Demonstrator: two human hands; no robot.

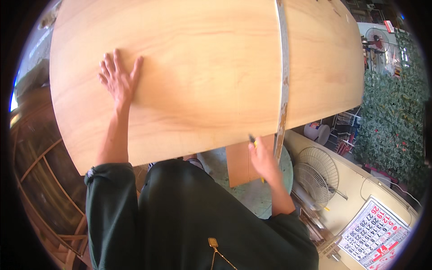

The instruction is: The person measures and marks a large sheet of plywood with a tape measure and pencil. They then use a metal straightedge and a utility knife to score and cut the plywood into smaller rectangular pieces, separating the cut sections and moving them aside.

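Observation:
A large plywood sheet (193, 67) spreads out in front of me. My left hand (119, 83) lies flat on its left part, fingers spread, holding nothing. A long, worn metal straightedge (284, 67) crosses the sheet from far to near, right of the middle, and sticks out past the near edge. Just left of its near end, my right hand (264, 159) is closed around a yellow and black utility knife (252, 139). The knife's dark tip is by the sheet's near edge; whether it touches the wood I cannot tell. Motion blurs this hand slightly.
Below the near edge are a brown board (238, 164) and a greenish round surface (261, 202). Wire fan guards (317, 171) and a wall calendar (373, 234) are at the right. Leafy green screening (391, 103) hangs beyond. A curved wooden frame (49, 175) stands at the left.

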